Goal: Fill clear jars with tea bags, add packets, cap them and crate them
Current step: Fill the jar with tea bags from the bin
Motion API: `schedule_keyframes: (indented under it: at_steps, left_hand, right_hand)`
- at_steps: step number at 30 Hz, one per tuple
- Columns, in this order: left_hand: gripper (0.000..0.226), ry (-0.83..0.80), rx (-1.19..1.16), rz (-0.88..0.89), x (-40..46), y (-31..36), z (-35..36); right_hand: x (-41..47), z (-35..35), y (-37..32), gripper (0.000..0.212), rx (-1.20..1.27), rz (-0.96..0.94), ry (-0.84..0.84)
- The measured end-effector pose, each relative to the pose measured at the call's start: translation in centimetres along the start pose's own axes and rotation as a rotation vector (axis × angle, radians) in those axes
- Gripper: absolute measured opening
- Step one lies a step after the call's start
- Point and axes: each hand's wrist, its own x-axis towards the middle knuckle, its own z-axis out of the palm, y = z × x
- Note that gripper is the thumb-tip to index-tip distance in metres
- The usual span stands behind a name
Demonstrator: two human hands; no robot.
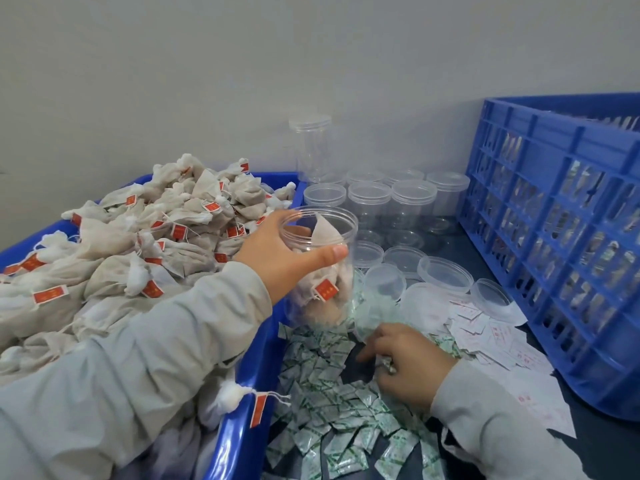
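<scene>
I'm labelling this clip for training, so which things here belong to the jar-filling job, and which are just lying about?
In the job:
- left hand gripping the open jar
- right hand among the green packets
- tea bags
- loose lids
- empty jars
- white packets
- blue crate

Lying about:
- nothing plainly

Clear glossy plastic jar (320, 268) holds off-white matt woven-cloth tea bags (138, 244) with red paper tags. Left of jar: glossy blue plastic bin (249, 375). Below jar: shiny green-printed white film packets (332, 420). Right of jar: clear smooth plastic lids (445, 275), blue slotted plastic crate (554, 237), matt white paper sachets (491, 337).
</scene>
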Motion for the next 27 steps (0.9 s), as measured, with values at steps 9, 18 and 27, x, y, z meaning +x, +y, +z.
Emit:
schedule_keyframes:
  at_steps: [9,18,27]
  left_hand:
    - [0.093,-0.090,0.130,-0.002,-0.1,-0.3,0.5]
    - [0.112,-0.379,0.498,0.185,-1.2,-0.4,0.8]
    - [0.100,-0.471,0.566,0.229,-1.1,-0.8,1.2]
  right_hand:
    - [0.4,-0.1,0.7,0.037,-0.061,0.031,0.048]
    - [-1.2,-2.7,-0.6,0.030,0.505,-0.020,1.026]
    - [-1.4,-1.4,-3.3,0.024,0.350,-0.463,1.009]
